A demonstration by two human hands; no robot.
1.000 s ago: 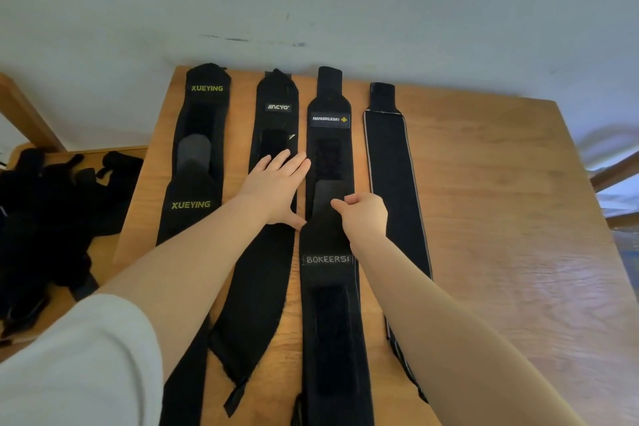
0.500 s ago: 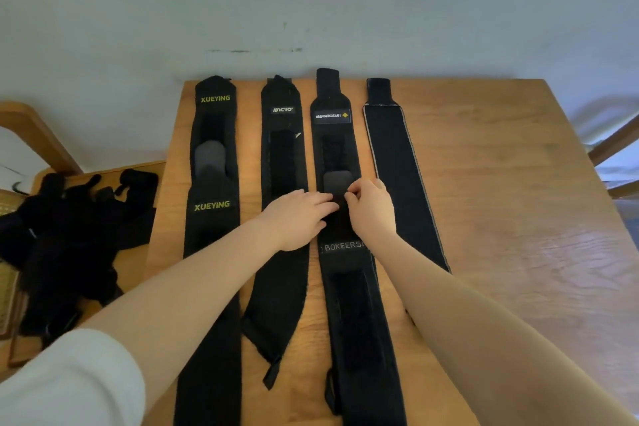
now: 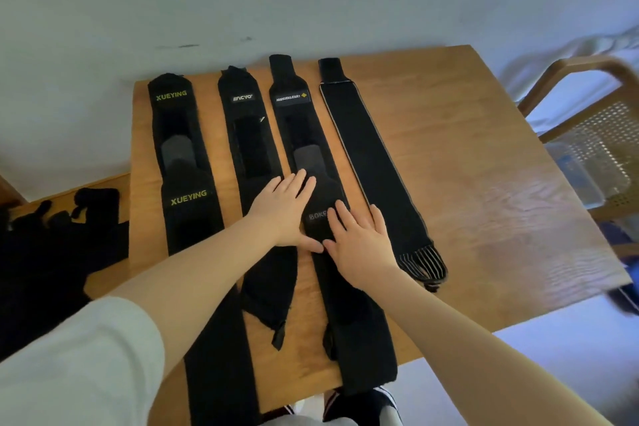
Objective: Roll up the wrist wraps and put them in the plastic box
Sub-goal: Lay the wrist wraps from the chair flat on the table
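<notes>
Pressing flat, straight fingers (image 3: pixel 340 214) of both hands on wrist wrap (image 3: pixel 349 304)

Single head-worn view, close above the wooden table (image 3: pixel 466 162), facing forward and down.

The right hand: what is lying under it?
Under the right hand lies the BOKEERSI wrist wrap, flat on the wooden table. The hand covers the end of its printed label.

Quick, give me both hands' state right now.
Left hand: open, flat on the black wrist wraps.
Right hand: open, fingers straight, pressing the same BOKE-labelled wrap.
</notes>
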